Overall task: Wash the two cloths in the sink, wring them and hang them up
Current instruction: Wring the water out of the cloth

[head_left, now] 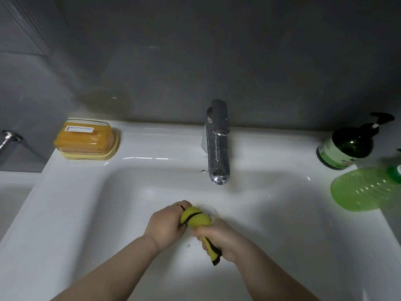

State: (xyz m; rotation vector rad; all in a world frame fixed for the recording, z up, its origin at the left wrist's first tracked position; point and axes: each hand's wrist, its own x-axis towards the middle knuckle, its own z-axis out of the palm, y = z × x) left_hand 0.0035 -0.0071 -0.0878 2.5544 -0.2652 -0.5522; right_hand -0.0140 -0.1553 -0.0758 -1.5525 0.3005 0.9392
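A yellow cloth with a black edge (196,218) is twisted into a tight roll over the middle of the white sink (91,213). My left hand (166,224) grips its upper end, and my right hand (219,237) grips its lower end, where a short tail hangs out below the fist. Both hands are low in the basin, just in front of the drain (211,210). Only one cloth is in view.
A chrome tap (218,146) stands at the back centre with no water running. A yellow soap box (86,139) sits on the left ledge. On the right ledge stand a dark pump bottle (347,146) and a green bottle (368,187). A grey wall rises behind.
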